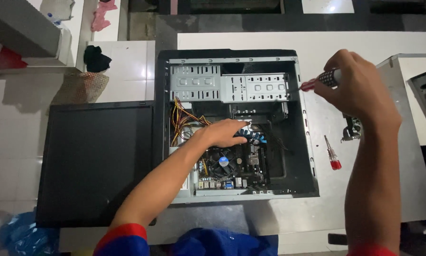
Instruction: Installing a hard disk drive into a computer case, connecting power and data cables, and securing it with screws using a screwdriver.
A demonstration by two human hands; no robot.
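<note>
- Left hand (222,133) reached down inside the open PC case (307,156), fingers spread flat and apart, holding nothing; fingertips rested near the blue cables (256,136) above the motherboard (236,166), prob. steadying a part in there.
- Right hand (360,90) was closed round the red-handled screwdriver (323,79), held near-horizontal w/ the shaft aimed at the side of the metal drive cage (255,86). That angle suits a screw on the cage wall; tip too small to confirm contact.
- Case lay on its side on the white table (374,42), open face up, so the inside could be reached from above.
- Side panel (96,161), black, lay flat just left of the case, out of the way.
- A 2nd small red screwdriver (332,154) lay on the table just right of the case, within easy reach of the right hand.
- Yellow/red wire bundle (184,122) sat at the case's left inner wall, apart from the left hand.
</note>
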